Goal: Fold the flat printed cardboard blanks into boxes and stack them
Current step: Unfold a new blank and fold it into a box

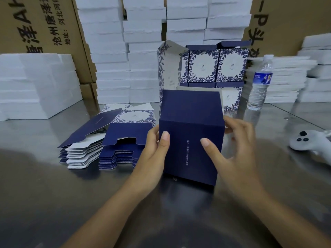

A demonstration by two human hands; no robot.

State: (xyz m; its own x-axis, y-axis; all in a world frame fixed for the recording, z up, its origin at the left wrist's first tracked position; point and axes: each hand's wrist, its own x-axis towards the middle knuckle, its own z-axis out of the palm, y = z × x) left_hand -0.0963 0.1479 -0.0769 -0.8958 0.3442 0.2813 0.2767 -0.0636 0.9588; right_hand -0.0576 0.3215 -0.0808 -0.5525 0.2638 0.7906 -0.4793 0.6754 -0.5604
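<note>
Left hand [154, 149], right hand [231, 151] hold matte navy box [189, 122] — square-edged.

Folded cardboard box [191, 140] I hold — plain navy, pale lettering. Stacked flat cardboard blanks [118, 149] — navy outside, white inside, blue leaf-print panels. Foam slabs [35, 83]: white.

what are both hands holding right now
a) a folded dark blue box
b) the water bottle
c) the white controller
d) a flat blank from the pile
a: the left hand and right hand grip opposite sides of the folded dark blue box, thumbs on its near face, while the water bottle and white controller sit untouched off to the right.
</note>
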